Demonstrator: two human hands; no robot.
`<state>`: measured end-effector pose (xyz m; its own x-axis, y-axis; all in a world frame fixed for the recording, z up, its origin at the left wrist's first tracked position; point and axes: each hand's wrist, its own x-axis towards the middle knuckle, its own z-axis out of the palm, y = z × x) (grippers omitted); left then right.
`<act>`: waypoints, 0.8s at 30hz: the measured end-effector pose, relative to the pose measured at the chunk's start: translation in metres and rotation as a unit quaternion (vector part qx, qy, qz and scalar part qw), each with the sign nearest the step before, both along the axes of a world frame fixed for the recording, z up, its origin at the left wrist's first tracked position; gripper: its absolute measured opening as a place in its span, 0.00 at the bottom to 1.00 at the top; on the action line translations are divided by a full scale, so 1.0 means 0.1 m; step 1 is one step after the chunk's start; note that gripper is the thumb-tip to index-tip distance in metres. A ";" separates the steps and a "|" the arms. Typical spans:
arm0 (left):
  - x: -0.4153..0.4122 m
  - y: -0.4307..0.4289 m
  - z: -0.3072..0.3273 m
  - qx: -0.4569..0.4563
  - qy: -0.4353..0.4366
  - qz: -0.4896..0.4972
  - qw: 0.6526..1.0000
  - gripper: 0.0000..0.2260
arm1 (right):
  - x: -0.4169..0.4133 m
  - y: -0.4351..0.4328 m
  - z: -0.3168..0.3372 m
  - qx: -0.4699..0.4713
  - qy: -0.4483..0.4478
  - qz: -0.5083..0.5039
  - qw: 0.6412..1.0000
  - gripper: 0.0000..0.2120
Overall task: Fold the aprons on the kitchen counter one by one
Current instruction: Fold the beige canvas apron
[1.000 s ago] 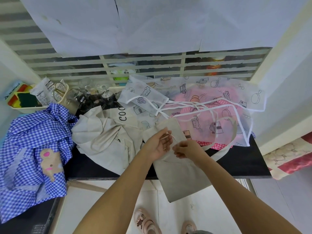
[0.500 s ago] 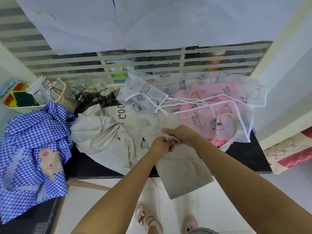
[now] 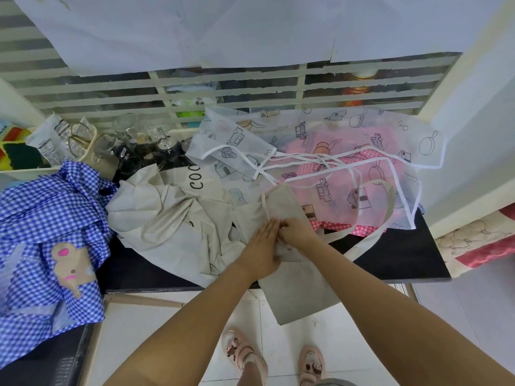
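The folded beige apron (image 3: 301, 291) lies directly under both hands, running from 12 o'clock to 6 o'clock and hanging over the table (image 3: 404, 257) edge. The left hand (image 3: 260, 247) presses it with flat, straight fingers. The right hand (image 3: 299, 234), at its 3 o'clock and touching it, curls its fingers onto the cloth. A crumpled cream apron (image 3: 167, 218) lies at 9 o'clock.

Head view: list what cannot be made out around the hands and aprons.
All head view.
Right hand grip: fingertips tucked beneath the left hand, on the folded beige apron.
Crumpled beige apron lettering: only COO shows; the clear printed apron covers the rest.
Blue checked apron: cut off by the left edge.
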<state>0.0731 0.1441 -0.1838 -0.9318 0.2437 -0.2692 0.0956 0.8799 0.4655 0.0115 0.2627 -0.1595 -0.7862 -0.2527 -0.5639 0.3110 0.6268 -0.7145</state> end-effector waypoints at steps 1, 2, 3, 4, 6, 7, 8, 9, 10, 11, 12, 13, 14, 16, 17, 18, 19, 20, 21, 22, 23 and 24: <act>-0.01 0.00 -0.05 0.018 -0.022 -0.003 1.000 0.39 | 0.03 0.01 -0.04 -0.004 -0.009 -0.009 1.000 0.12; -0.02 -0.01 -0.10 0.024 -0.036 -0.003 0.999 0.39 | 0.05 0.01 -0.10 -0.023 -0.017 -0.029 0.999 0.12; -0.01 -0.01 -0.13 0.025 -0.047 -0.003 0.999 0.40 | 0.09 0.00 -0.12 -0.060 -0.044 -0.064 0.995 0.13; -0.02 -0.03 -0.18 0.025 -0.050 -0.008 0.998 0.41 | 0.14 0.00 -0.14 -0.113 -0.081 -0.111 0.984 0.13; -0.02 -0.04 -0.24 0.013 -0.039 -0.027 0.999 0.40 | 0.19 0.06 -0.17 -0.206 -0.155 -0.178 0.950 0.13; -0.02 -0.05 -0.26 -0.012 -0.026 -0.037 0.999 0.39 | 0.21 0.12 -0.13 -0.244 -0.191 -0.180 0.934 0.12; -0.01 -0.06 -0.26 -0.045 -0.018 -0.052 0.998 0.37 | 0.23 0.19 -0.14 -0.277 -0.226 -0.175 0.918 0.12; 0.00 -0.05 -0.27 -0.075 -0.013 -0.064 0.995 0.34 | 0.22 0.27 -0.13 -0.297 -0.250 -0.165 0.907 0.12; 0.01 -0.04 -0.27 -0.103 -0.006 -0.074 0.992 0.32 | 0.22 0.35 -0.13 -0.304 -0.261 -0.160 0.902 0.11; 0.03 -0.02 -0.27 -0.125 0.007 -0.069 0.990 0.32 | 0.21 0.43 -0.12 -0.300 -0.264 -0.153 0.904 0.11; 0.05 -0.01 -0.27 -0.145 0.030 -0.057 0.987 0.33 | 0.21 0.50 -0.12 -0.293 -0.261 -0.142 0.909 0.12; 0.06 0.00 -0.31 -0.153 0.048 -0.041 0.986 0.32 | 0.21 0.55 -0.07 -0.283 -0.252 -0.130 0.916 0.13; 0.08 0.02 -0.37 -0.158 0.066 -0.035 0.985 0.29 | 0.21 0.60 -0.04 -0.265 -0.237 -0.118 0.927 0.14; 0.12 0.04 -0.42 -0.170 0.083 -0.023 0.982 0.26 | 0.25 0.71 0.03 -0.181 -0.157 -0.054 0.969 0.15; 0.13 0.05 -0.44 -0.165 0.098 -0.015 0.981 0.27 | 0.28 0.79 0.06 -0.112 -0.084 -0.002 0.990 0.17; 0.12 0.05 -0.44 -0.156 0.108 -0.003 0.982 0.28 | 0.33 0.88 0.08 -0.048 -0.002 0.063 0.997 0.22; 0.11 0.04 -0.44 -0.151 0.103 0.002 0.983 0.29 | 0.38 0.97 0.06 0.008 0.065 0.143 0.988 0.29; 0.09 0.01 -0.44 -0.151 0.102 0.001 0.983 0.30 | 0.44 1.06 0.00 0.057 0.107 0.239 0.963 0.38; 0.07 -0.02 -0.46 -0.149 0.093 -0.011 0.984 0.31 | 0.49 1.14 -0.06 0.113 0.137 0.345 0.921 0.46; 0.05 -0.05 -0.46 -0.148 0.081 -0.027 0.985 0.32 | 0.54 1.23 -0.16 0.165 0.170 0.441 0.866 0.52; 0.02 -0.08 -0.47 -0.141 0.071 -0.043 0.987 0.35 | 0.58 1.31 -0.26 0.204 0.207 0.508 0.811 0.56; 0.01 -0.10 -0.48 -0.130 0.053 -0.057 0.988 0.39 | 0.61 1.38 -0.36 0.220 0.243 0.539 0.776 0.56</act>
